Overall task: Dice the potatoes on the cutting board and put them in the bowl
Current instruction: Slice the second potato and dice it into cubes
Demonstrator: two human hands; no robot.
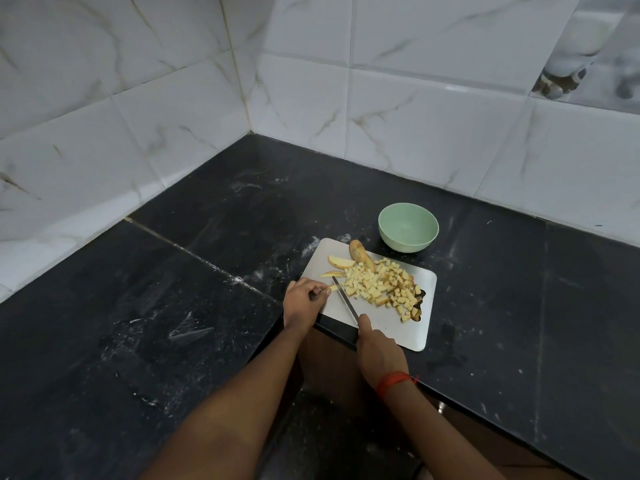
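1. Two hands at work over the cutting board (391,323), a pale rectangular board that lies on a dark stone counter (207,306); its near corner overhangs the counter edge.
2. Left hand (304,299) at the board's left edge: fingers curled, fingertips pinching a thin potato strip (333,288) down against the board.
3. Right hand (375,348) at the board's near edge: fingers wrapped tight around the handle of a knife (344,299). Handle hidden inside the fist. A red thread (393,381) circles this wrist.
4. Blade runs diagonally across the board's left half, from the right hand up towards the left fingertips, and sits just beside the pinched strip. Cannot tell whether the edge touches the board.
5. Diced potato (377,289): a loose heap of small pale cubes across the middle and right of the board, some with skin on. The heap spills over the handle hole at the board's right end.
6. Uncut pieces at the board's far-left corner: two wedge slices (341,262) lying flat, and a larger skin-on piece (358,251) beyond them, touching the heap.
7. Bowl (405,244), pale green and upright, stands on the counter just beyond the board's far edge, apart from it.
8. White marbled wall tiles (415,98) rise behind the counter, well beyond the board.
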